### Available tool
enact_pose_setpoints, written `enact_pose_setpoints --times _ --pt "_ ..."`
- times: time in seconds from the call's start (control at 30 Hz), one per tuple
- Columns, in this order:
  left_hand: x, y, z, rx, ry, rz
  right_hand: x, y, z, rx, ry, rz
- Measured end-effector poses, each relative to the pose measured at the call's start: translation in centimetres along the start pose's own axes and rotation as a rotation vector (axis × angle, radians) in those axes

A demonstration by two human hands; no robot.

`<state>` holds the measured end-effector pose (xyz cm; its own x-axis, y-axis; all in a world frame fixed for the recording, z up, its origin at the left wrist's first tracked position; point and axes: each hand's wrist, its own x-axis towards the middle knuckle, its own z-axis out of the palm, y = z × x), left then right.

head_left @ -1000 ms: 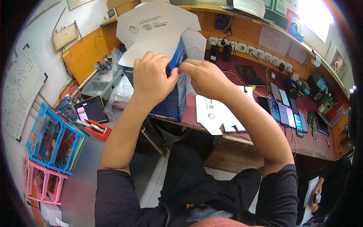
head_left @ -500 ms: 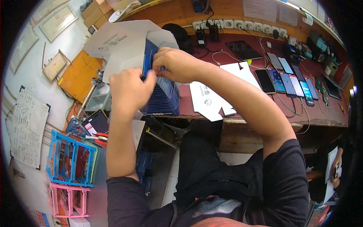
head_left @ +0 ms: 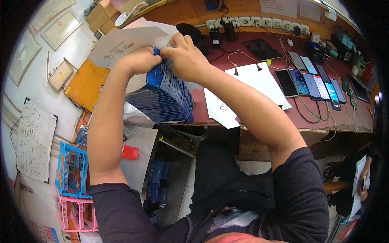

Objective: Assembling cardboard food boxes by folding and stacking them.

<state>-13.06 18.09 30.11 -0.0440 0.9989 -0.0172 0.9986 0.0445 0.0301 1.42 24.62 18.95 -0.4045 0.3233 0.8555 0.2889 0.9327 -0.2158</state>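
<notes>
A tall stack of flat blue cartons (head_left: 168, 101) stands on the table's left part. On top lies an unfolded cardboard blank (head_left: 117, 44), its pale inner face up, with a blue edge beneath my fingers. My left hand (head_left: 142, 60) is closed at that blue edge. Beside it my right hand (head_left: 186, 56) pinches the blank's upper corner, its thumb close to my left fingertips. The exact grip of both hands is partly hidden. A white die-cut cardboard blank (head_left: 251, 87) lies on the table to the right, partly behind my right forearm.
Several phones (head_left: 310, 87) with cables cover the table's right side, near a dark tablet (head_left: 262, 49). Power sockets (head_left: 255, 22) line the back. At the left are blue plastic racks (head_left: 73, 170) and a red-handled object (head_left: 129, 152). Another person's hand (head_left: 364, 178) shows far right.
My left hand has moved up and away from me along the blank, the forearm swinging left. My right hand has turned upright slightly. The blank's far part has tilted and folded over.
</notes>
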Motion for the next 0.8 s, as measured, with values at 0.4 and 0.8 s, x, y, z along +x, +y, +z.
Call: enact_pose_setpoints --times 0.4,0.8 --pt "-0.4 -0.4 1.4 -0.316 0.001 -0.073 -0.3 1.2 3.6 0.175 0.142 -0.054" --pt "-8.0 -12.7 5.1 -1.212 0.423 -0.205 -0.2 1.1 3.7 0.7 0.008 0.27"
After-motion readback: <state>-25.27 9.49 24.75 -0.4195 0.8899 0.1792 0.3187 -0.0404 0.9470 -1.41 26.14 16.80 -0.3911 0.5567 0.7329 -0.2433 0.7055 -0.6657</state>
